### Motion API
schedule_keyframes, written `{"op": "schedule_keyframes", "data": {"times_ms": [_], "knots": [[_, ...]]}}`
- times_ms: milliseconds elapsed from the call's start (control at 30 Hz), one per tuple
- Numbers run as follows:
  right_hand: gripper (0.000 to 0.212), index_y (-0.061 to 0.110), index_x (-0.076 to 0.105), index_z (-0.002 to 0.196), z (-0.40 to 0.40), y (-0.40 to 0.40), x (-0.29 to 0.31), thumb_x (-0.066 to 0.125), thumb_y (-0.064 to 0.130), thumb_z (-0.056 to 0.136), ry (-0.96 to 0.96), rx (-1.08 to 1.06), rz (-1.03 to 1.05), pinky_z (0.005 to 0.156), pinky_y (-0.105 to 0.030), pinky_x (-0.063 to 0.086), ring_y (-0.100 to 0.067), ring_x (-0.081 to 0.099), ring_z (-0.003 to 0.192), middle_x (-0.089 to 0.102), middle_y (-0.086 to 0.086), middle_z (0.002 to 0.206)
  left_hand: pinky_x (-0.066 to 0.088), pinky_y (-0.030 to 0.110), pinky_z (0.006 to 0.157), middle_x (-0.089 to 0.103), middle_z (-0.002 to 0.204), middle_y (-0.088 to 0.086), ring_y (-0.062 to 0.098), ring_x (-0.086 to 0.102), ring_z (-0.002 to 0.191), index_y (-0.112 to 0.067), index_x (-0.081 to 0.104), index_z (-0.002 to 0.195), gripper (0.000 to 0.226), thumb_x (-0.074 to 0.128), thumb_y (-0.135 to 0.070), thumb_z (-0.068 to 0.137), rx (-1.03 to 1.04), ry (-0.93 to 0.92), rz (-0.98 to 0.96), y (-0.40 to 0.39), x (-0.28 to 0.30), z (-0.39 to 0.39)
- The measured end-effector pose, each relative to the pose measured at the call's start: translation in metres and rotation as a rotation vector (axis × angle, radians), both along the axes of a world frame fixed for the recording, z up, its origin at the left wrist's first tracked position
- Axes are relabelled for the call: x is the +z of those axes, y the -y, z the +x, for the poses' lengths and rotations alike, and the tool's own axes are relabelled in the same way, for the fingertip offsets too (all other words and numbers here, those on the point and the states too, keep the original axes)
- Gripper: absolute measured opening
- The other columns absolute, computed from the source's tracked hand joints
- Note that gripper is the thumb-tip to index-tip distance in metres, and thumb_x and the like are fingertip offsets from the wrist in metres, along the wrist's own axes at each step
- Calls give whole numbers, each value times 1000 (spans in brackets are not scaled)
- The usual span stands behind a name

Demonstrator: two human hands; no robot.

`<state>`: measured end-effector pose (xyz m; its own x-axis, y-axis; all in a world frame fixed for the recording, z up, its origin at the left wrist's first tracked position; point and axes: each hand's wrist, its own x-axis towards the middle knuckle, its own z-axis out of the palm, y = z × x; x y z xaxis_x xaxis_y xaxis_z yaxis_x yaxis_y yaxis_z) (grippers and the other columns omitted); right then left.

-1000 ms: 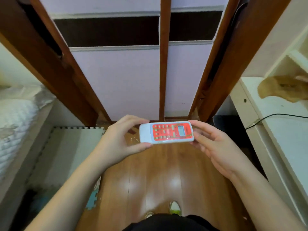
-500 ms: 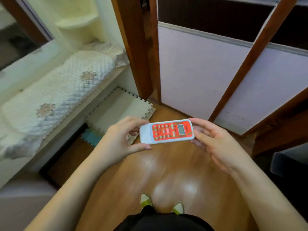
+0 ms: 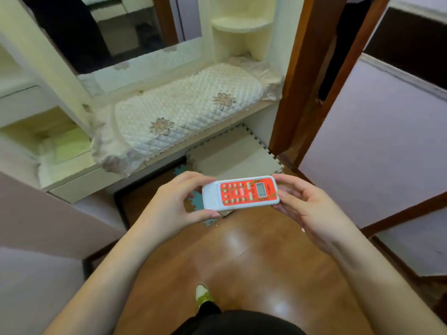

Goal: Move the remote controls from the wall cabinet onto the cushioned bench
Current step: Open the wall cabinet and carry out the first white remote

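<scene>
The fingers (image 3: 193, 176) of the left hand (image 3: 173, 206) pinch one end of the remote control (image 3: 240, 193); the right hand (image 3: 312, 209) pinches the other end. It hangs level above the wooden floor (image 3: 254, 262), near the quilted desk (image 3: 183, 110) ahead.

1. remote (image 3: 240, 193): red button panel and small grey LCD screen; button markings too small and blurred to read, screen shows no legible digits.
2. bench cushion (image 3: 183, 110): floral motifs only, no text.
3. No other readable labels, brands, numbers or signs anywhere.
</scene>
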<state>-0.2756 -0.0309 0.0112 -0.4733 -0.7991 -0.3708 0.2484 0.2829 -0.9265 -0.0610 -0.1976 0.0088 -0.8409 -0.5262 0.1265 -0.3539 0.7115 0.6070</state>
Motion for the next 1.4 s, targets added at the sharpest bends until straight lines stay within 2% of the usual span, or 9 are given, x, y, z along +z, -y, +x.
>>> {"op": "schedule_keyframes", "data": {"times_ms": [233,467,667,800,900,1000,1100,1267,1400], "knots": [[30,11,60,122,57,110,2,54,6,94,-30,94,-36,72,-16,54,-8,68,97,72,-8,106,45,12,78,59,116,-10,-2,54,100,-24,59,123,66,64,-62,70,115,-72,22,81,1,67],[27,13,62,118,94,184,3,56,8,92,-31,168,-56,80,-20,55,-13,68,98,73,-8,104,42,8,76,52,114,-23,-4,52,97,-26,59,123,65,64,-61,68,220,-109,63,134,-4,114],[24,18,66,113,103,228,-2,59,11,91,-39,266,-66,83,-21,54,-14,68,98,74,-6,102,43,10,77,55,116,-19,-4,53,101,-28,58,123,65,66,-61,68,290,-124,94,159,-15,134],[26,17,64,117,91,258,-11,57,10,93,-55,313,-38,86,-26,54,-15,68,100,73,-6,105,44,9,78,53,116,-25,-5,52,103,-30,58,123,65,67,-61,67,351,-121,103,176,-20,127],[27,15,63,118,76,286,-17,56,6,93,-36,341,-40,86,-27,55,-16,68,99,73,-7,104,44,9,78,55,116,-21,-5,53,102,-29,58,123,65,71,-60,68,383,-99,96,195,-21,115],[26,16,65,115,57,317,-21,57,5,92,-3,366,-48,86,-26,55,-17,68,97,72,-11,103,41,6,78,57,114,-15,-9,51,101,-24,60,122,62,77,-50,69,417,-72,84,216,-20,98],[24,19,67,110,34,345,-22,57,7,92,13,408,-50,89,-30,54,-16,68,95,70,-15,104,41,6,76,56,114,-18,-9,50,102,-25,60,120,61,76,-53,68,447,-67,92,237,-18,76],[25,16,65,112,-3,385,-21,57,5,91,79,429,-63,88,-27,55,-12,68,93,74,-4,97,38,4,79,55,113,-18,-12,48,102,-26,59,122,58,79,-42,70,522,-29,115,268,-14,39],[25,18,65,113,-22,413,-23,57,8,91,83,468,-46,91,-30,54,-12,68,96,75,-1,97,43,9,77,56,113,-17,-2,54,98,-28,58,122,57,79,-40,70,566,-44,126,285,-12,21]]}}
